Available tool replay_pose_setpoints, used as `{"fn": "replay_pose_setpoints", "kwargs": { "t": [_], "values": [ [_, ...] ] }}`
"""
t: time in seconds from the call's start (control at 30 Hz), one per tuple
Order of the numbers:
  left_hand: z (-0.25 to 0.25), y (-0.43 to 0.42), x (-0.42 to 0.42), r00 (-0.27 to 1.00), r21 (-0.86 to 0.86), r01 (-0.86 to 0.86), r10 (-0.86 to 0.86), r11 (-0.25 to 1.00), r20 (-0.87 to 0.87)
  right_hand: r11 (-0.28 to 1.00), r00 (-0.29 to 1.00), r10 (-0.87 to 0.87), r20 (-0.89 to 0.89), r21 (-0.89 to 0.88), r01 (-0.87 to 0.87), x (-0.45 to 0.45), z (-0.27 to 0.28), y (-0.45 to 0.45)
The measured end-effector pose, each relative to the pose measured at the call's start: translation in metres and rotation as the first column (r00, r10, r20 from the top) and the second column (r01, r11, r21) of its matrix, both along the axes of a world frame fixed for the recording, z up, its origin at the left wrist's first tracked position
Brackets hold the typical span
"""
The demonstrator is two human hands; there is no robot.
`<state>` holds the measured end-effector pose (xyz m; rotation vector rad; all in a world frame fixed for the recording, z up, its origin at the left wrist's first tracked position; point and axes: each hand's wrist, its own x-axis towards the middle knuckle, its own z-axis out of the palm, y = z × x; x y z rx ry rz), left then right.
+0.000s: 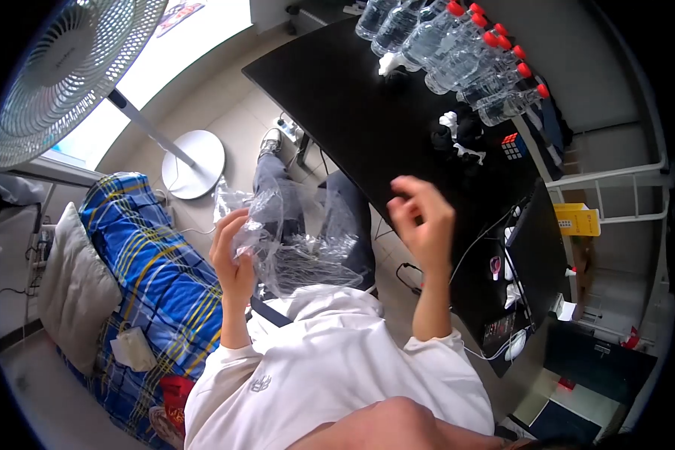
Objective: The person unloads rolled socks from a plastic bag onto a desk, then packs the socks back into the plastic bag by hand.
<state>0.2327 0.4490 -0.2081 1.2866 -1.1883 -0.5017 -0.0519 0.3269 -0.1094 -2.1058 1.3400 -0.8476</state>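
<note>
Clear, crinkled plastic film (300, 251) hangs over my lap, spread between my hands. My left hand (232, 247) grips its left edge, thumb and fingers pressed on the plastic. Off to the right, near the black table's edge, my right hand (425, 217) is raised apart from the film. Its fingers are curled and slightly blurred, with gaps between them and nothing visible in them.
Bottles with red caps (457, 52) line the back of the black table (337, 90). A puzzle cube (513, 146) lies near dark and white bundles (457, 135). On the left stand a fan (193, 161) and a bed with blue plaid cloth (157, 262).
</note>
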Motion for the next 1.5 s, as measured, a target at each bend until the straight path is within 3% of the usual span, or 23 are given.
{"fn": "replay_pose_setpoints", "kwargs": {
  "t": [0.03, 0.13, 0.2, 0.4, 0.47, 0.5, 0.53, 0.6, 0.63, 0.67, 0.73, 0.83, 0.87, 0.93, 0.97, 1.0, 1.07, 1.13, 1.2, 1.33, 1.43, 1.47, 1.5],
  "values": [
    [-0.005, 0.002, 0.001, 1.000, 0.006, -0.013, 0.013, 1.000, 0.009, 0.987, 0.981, -0.160, -0.106, -0.025, 0.158, -0.019, 0.000, -0.014],
    [-0.006, 0.004, 0.000, 0.994, -0.011, -0.061, 0.061, 0.998, 0.092, 0.904, 0.765, -0.421, -0.487, -0.298, 0.307, -0.075, -0.020, -0.052],
    [-0.003, 0.007, 0.001, 0.992, 0.023, -0.066, 0.063, 0.998, 0.109, 0.868, 0.620, -0.497, -0.607, -0.350, 0.353, -0.104, -0.046, -0.065],
    [-0.004, 0.006, 0.005, 0.997, -0.004, -0.056, 0.056, 0.998, 0.061, 0.840, 0.694, -0.523, -0.495, -0.160, 0.518, -0.108, -0.064, -0.062],
    [-0.015, 0.009, 0.007, 0.996, 0.005, -0.049, 0.048, 0.999, 0.073, 0.885, 0.799, -0.459, -0.388, -0.116, 0.452, -0.120, -0.069, -0.068],
    [-0.021, 0.008, 0.008, 0.996, 0.012, -0.061, 0.060, 0.998, 0.062, 0.908, 0.913, -0.376, -0.157, 0.136, 0.397, -0.119, -0.061, -0.066],
    [-0.022, 0.006, 0.007, 0.996, 0.016, -0.078, 0.077, 0.997, 0.049, 0.958, 0.963, -0.270, -0.019, 0.096, 0.270, -0.115, -0.053, -0.062],
    [-0.024, 0.003, 0.001, 0.997, 0.007, -0.076, 0.076, 0.997, -0.027, 0.993, 0.943, -0.093, 0.319, 0.093, 0.066, -0.096, -0.031, -0.043],
    [-0.026, 0.002, 0.000, 0.997, -0.007, -0.075, 0.075, 0.997, -0.037, 0.984, 0.902, -0.114, 0.415, 0.173, 0.044, -0.082, -0.017, -0.025],
    [-0.026, 0.001, -0.001, 0.997, -0.023, -0.072, 0.071, 0.997, -0.045, 0.999, 0.950, 0.020, 0.313, -0.046, -0.006, -0.070, -0.012, -0.014],
    [-0.019, -0.002, -0.008, 0.997, -0.018, -0.063, 0.062, 0.998, -0.043, 0.981, 0.957, 0.192, 0.219, -0.073, -0.180, -0.036, -0.004, 0.009],
    [-0.004, -0.004, -0.016, 0.999, -0.019, -0.031, 0.030, 0.999, -0.030, 0.799, 0.811, 0.572, 0.119, 0.144, -0.584, 0.016, -0.010, 0.024],
    [0.003, -0.005, -0.017, 1.000, -0.020, -0.016, 0.016, 1.000, -0.015, 0.842, 0.840, 0.534, 0.095, 0.034, -0.539, 0.022, -0.009, 0.020],
    [0.013, -0.003, -0.017, 1.000, -0.035, -0.020, 0.021, 0.999, 0.021, 0.925, 0.916, 0.318, 0.246, 0.130, -0.356, 0.010, -0.004, 0.007],
    [0.014, -0.001, -0.016, 0.999, -0.033, -0.029, 0.030, 0.999, 0.038, 0.962, 0.939, 0.269, 0.215, -0.020, -0.272, -0.001, -0.008, -0.008],
    [0.014, 0.001, -0.015, 0.998, -0.031, -0.035, 0.037, 0.999, 0.055, 0.986, 0.965, 0.168, 0.201, -0.023, -0.167, -0.012, -0.007, -0.023],
    [0.001, 0.001, -0.011, 0.998, -0.029, -0.049, 0.050, 0.998, 0.049, 0.997, 0.999, -0.034, -0.030, -0.069, 0.032, -0.038, -0.012, -0.056],
    [-0.009, 0.002, -0.011, 0.999, -0.028, -0.053, 0.053, 0.998, -0.001, 0.978, 0.882, -0.193, -0.429, -0.158, 0.137, -0.071, -0.037, -0.094],
    [-0.006, 0.001, -0.012, 0.999, -0.018, -0.039, 0.039, 0.999, 0.000, 0.968, 0.764, -0.247, -0.597, -0.185, 0.169, -0.090, -0.068, -0.119],
    [-0.003, -0.005, -0.023, 1.000, -0.073, -0.022, 0.021, 0.997, -0.023, 0.945, 0.783, -0.318, -0.534, -0.242, 0.219, -0.083, -0.072, -0.117],
    [0.009, -0.008, -0.029, 0.999, -0.027, 0.013, -0.012, 1.000, 0.044, 0.997, 0.994, -0.071, -0.085, -0.011, 0.070, -0.071, -0.049, -0.099],
    [0.010, -0.008, -0.031, 0.999, -0.022, 0.003, -0.002, 1.000, 0.046, 0.995, 0.999, 0.052, 0.005, -0.091, -0.051, -0.067, -0.031, -0.089],
    [0.011, -0.009, -0.032, 1.000, -0.014, 0.001, -0.001, 1.000, 0.017, 0.992, 0.982, 0.085, 0.166, 0.075, -0.099, -0.062, -0.011, -0.070]
  ]
}}
